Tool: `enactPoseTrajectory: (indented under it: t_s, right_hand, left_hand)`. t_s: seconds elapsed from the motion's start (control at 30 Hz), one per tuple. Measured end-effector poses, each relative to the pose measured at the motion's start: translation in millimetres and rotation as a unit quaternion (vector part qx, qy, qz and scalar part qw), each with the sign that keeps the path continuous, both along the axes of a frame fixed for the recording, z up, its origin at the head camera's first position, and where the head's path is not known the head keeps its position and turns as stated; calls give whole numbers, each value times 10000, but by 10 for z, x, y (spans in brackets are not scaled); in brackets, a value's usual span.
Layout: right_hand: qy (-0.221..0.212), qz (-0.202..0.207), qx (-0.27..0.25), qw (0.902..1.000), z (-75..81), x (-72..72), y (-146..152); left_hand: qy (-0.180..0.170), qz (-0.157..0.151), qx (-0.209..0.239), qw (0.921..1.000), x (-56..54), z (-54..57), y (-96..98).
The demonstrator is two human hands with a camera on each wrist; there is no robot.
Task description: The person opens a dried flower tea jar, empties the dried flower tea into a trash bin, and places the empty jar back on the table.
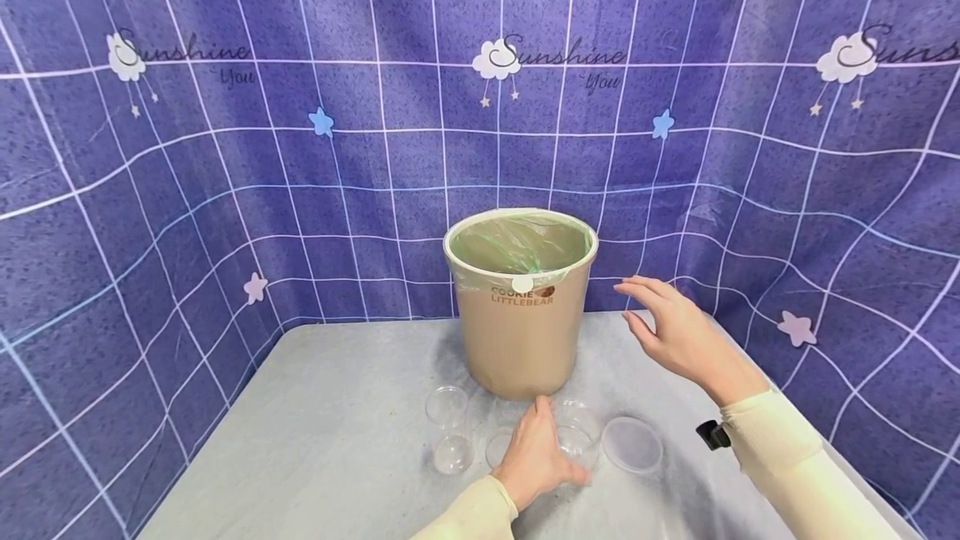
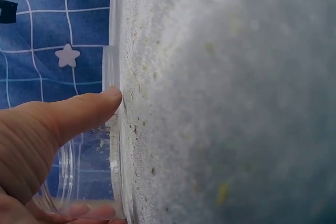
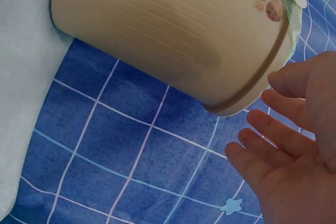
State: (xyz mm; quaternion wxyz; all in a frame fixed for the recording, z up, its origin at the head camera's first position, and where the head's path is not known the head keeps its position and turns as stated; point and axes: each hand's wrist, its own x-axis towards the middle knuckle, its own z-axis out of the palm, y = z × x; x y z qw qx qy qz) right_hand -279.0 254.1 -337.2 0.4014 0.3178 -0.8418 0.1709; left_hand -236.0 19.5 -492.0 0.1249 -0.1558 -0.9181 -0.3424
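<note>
My left hand (image 1: pixel 534 455) is low at the table, its thumb and fingers around the sides of a clear plastic cup (image 1: pixel 579 427). In the left wrist view, this cup (image 2: pixel 89 177) shows between the thumb and the fingertips, close to the table surface. My right hand (image 1: pixel 675 336) is raised to the right of a beige trash bin (image 1: pixel 522 340), fingers extended and apart from it. From the right wrist, the hand (image 3: pixel 299 135) appears near the bin's rim with nothing in it.
A second clear cup (image 1: pixel 452 450) stands left of my left hand. One round clear lid (image 1: pixel 632 445) lies to the right; another round clear piece (image 1: pixel 498 445) is partly hidden by the left hand. A greenish bag (image 1: pixel 517 244) lines the bin. Purple-blue cloth (image 1: pixel 360 215) surrounds the grey table (image 1: pixel 315 432).
</note>
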Motion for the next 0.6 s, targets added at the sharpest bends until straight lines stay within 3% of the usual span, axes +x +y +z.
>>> enactPoseTrajectory:
  t_s: [0.37,0.5,0.6]
  right_hand:
    - [-96,26,63,9999,-67,44,-13]
    - [-86,19,41,10000,-84,53,-6]
    - [-127,-40,27,9999,-90,76,-1]
  left_hand:
    - [-43,-64,-91,9999,51,-9,-49]
    - [0,-131,-54,9999,95,55,-85]
    - [-163,-140,-165,9996,124,132,-115]
